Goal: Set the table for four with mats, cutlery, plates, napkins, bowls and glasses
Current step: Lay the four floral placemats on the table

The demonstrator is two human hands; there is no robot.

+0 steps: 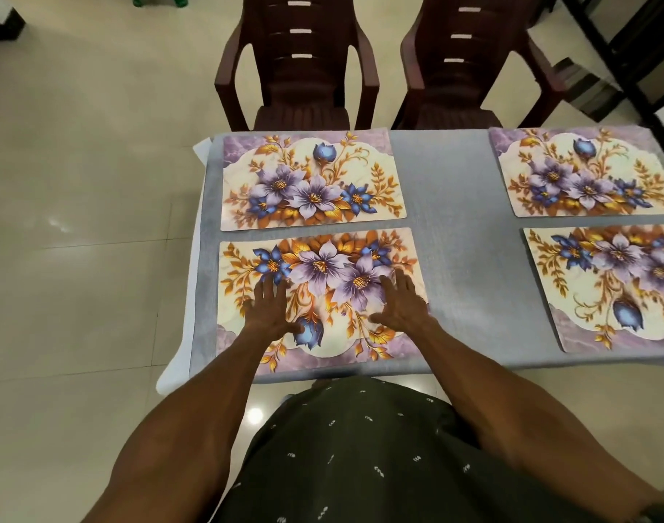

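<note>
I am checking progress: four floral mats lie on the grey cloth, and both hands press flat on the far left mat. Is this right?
Not quite. The head view shows the left hand and right hand flat on the near left mat, not the far left mat. Four floral mats do lie on the grey cloth.

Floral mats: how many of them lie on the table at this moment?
4. Far left mat before the left chair; near left mat under both flat hands; far right mat; near right mat, cut by the picture's edge. None seems hidden.
</note>
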